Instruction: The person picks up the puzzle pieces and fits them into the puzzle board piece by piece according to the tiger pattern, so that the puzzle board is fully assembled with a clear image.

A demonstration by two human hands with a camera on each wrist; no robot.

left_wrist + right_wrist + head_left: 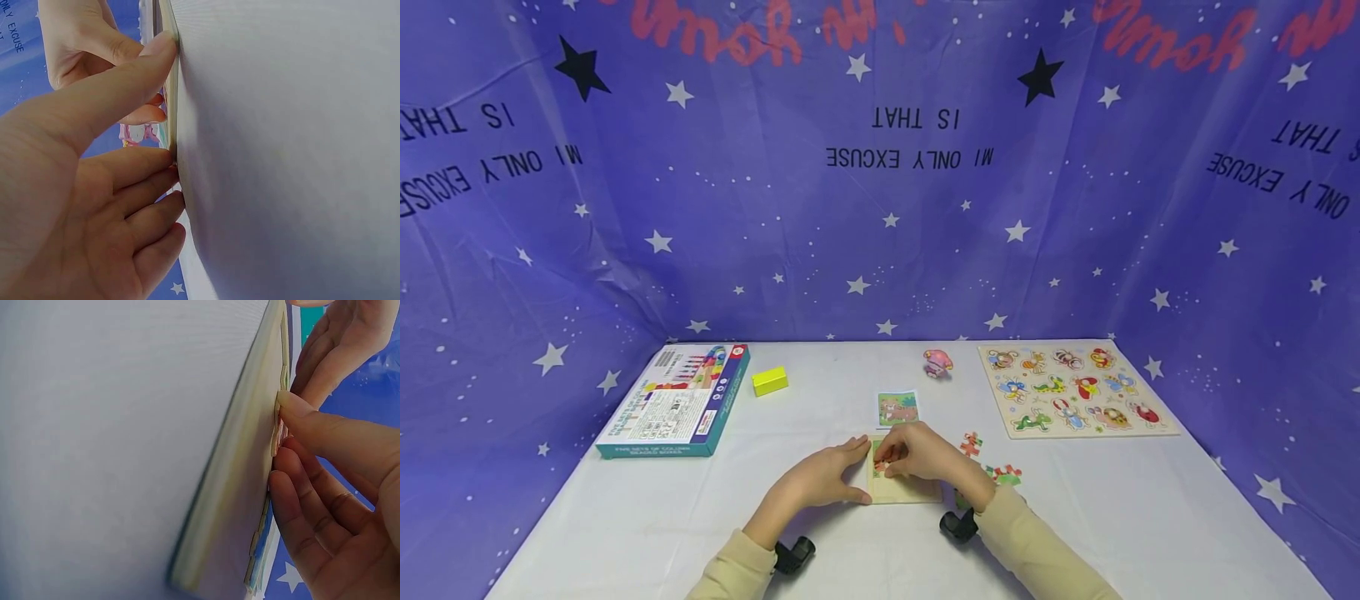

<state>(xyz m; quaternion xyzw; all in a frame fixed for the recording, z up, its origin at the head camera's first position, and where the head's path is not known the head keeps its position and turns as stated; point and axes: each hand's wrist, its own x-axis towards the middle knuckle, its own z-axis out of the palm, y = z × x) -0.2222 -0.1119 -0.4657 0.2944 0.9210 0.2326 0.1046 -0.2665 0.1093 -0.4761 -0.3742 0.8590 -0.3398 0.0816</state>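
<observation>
A shallow wooden puzzle tray (907, 494) lies on the white table, with several coloured jigsaw pieces in its upper left part. My left hand (822, 477) rests along the tray's left side, thumb at the near corner and extended fingers at the far one. Over the tray, my right hand (925, 454) pinches a jigsaw piece (277, 428) between thumb and fingers, low against the tray's inside. The hand hides most of that piece in the head view. Just beyond the tray is a small picture card (897, 408) showing a brown animal on green.
Loose jigsaw pieces (1004, 475) lie right of the tray, partly behind the right forearm. A boxed toy set (677, 404) and a yellow block (770, 381) are at the left. Farther back stands a pink toy figure (937, 362); an insect puzzle board (1078, 393) lies at the right.
</observation>
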